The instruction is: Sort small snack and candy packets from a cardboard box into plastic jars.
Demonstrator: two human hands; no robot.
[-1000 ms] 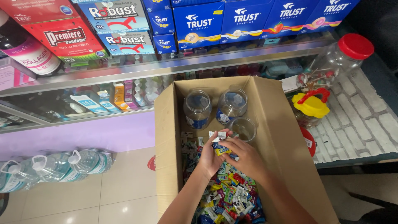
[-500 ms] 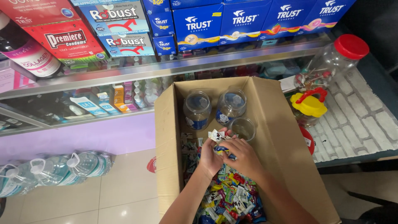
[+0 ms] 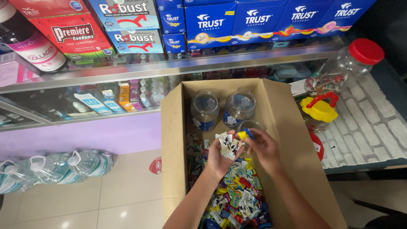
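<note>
A large cardboard box [image 3: 174,140] stands open below me, its bottom covered with several wrapped candies [image 3: 237,195] in many colours. At its far end stand three clear plastic jars [image 3: 204,111] without lids. My left hand [image 3: 220,154] holds a small stack of white-and-black candy wrappers [image 3: 229,144] over the box. My right hand [image 3: 260,148] pinches a yellow-and-blue candy [image 3: 243,135] just above the nearest jar [image 3: 250,126], close to the left hand.
A glass display counter [image 3: 85,101] with shelves of small boxes runs behind the box. On a white brick-pattern surface at right stand a red-lidded jar of lollipops [image 3: 343,68] and a yellow-lidded jar [image 3: 318,111]. Water bottles [image 3: 55,167] lie on the tiled floor at left.
Both hands have stayed over the box's middle. The right hand has brought a yellow-and-blue candy up next to the stack in the left hand.
</note>
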